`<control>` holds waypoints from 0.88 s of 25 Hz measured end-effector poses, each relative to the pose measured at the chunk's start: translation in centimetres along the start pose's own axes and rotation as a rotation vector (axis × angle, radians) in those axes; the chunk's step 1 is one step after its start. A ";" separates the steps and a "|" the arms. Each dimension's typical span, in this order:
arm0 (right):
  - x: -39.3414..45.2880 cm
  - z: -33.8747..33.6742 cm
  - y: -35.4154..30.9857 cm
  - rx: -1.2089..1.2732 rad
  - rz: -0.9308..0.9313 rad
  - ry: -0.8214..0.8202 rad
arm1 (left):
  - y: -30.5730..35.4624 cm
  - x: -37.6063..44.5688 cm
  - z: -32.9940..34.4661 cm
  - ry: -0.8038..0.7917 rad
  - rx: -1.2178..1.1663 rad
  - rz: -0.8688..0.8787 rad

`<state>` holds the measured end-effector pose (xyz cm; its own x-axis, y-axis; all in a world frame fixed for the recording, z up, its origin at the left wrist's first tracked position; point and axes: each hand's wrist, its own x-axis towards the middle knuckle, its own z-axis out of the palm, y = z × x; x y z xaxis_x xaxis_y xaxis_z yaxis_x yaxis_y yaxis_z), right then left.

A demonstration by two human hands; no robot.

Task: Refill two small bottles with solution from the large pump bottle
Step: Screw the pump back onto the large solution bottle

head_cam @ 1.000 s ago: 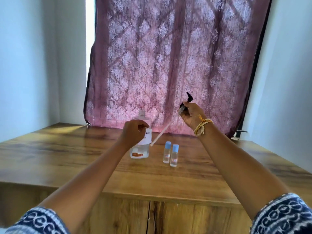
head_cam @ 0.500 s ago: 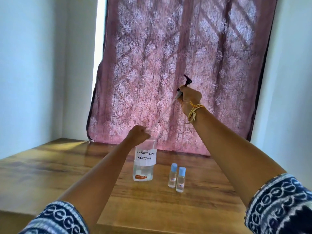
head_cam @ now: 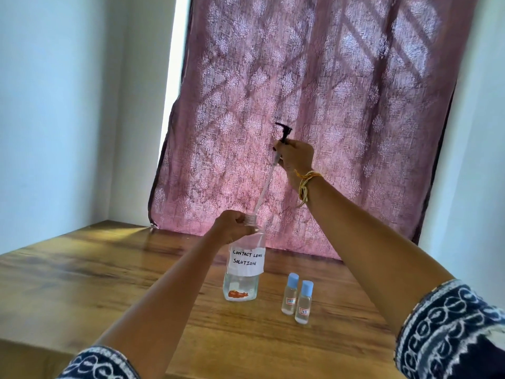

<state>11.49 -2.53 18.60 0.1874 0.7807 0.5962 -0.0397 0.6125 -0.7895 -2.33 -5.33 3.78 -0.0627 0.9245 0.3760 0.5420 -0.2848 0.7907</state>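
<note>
The large clear bottle [head_cam: 244, 269], labelled "CONTACT LENS SOLUTION", stands on the wooden table [head_cam: 95, 269]. My left hand [head_cam: 232, 224] grips its neck. My right hand [head_cam: 296, 155] is raised above and to the right, gripping the black pump head [head_cam: 284, 131]. The pump's white dip tube [head_cam: 265, 187] slants down from it, its lower end at the bottle's open mouth. Two small bottles with blue caps [head_cam: 291, 296] [head_cam: 304, 302] stand side by side just right of the large bottle, both capped.
A pink patterned curtain [head_cam: 328, 105] hangs behind the table, with pale walls on both sides. The table's front edge [head_cam: 41, 343] is at lower left. Bare wood lies left of the large bottle and in front of the small bottles.
My right hand moved the pump head left, so the dip tube stands steeper with its tip at the bottle mouth. One second ago the tube was fully out, right of the bottle.
</note>
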 end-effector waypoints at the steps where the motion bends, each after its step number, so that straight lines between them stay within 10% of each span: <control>1: -0.5 0.1 0.7 -0.007 0.017 -0.046 | -0.1 0.1 0.0 -0.006 -0.004 0.013; 8: -5.3 -1.1 6.2 -0.109 0.080 -0.360 | -0.7 -0.1 0.1 -0.010 -0.019 0.018; 22: -7.5 -1.5 8.5 -0.393 -0.094 -0.469 | -1.5 -0.4 0.3 -0.023 -0.153 0.004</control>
<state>11.26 -3.37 7.17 -0.2824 0.7516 0.5961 0.3372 0.6595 -0.6718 -2.88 -5.19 2.32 -0.0411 0.9284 0.3694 0.4081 -0.3218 0.8543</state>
